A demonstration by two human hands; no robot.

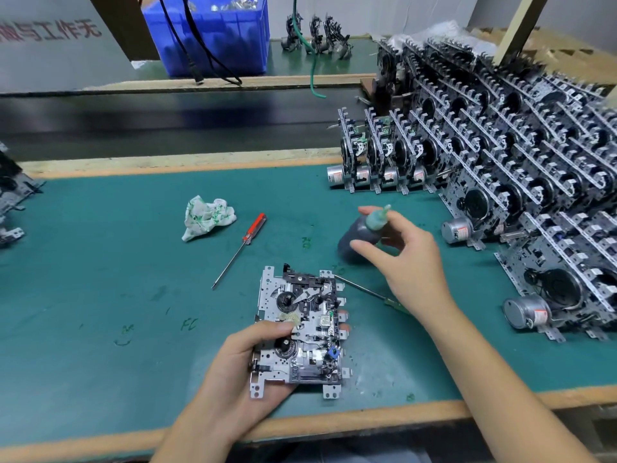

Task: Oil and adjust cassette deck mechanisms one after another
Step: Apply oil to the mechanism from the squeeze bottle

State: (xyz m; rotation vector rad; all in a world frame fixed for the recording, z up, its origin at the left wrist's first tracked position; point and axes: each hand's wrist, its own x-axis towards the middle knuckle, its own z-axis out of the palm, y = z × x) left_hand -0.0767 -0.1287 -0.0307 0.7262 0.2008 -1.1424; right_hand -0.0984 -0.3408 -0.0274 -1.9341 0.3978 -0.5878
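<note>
Two hands work: left hand [247, 369] clasps the mechanism [300, 332]; right hand [405, 259] pinches the oil bottle [359, 237] lower centre. A loose grip could tip oil onto the table [100, 262].

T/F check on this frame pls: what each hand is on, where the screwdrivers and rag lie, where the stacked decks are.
1. The left hand holds the cassette deck mechanism at its near end. True.
2. The right hand grips the red-handled screwdriver. False: that screwdriver lies untouched on the green mat; the right hand is on the dark oil bottle.
3. The crumpled rag lies left of the red-handled screwdriver. True.
4. The stacked mechanisms stand on the person's left. False: the big stack is on the right.
5. A second, green-handled screwdriver lies right of the held mechanism, partly under the right hand. True.
</note>
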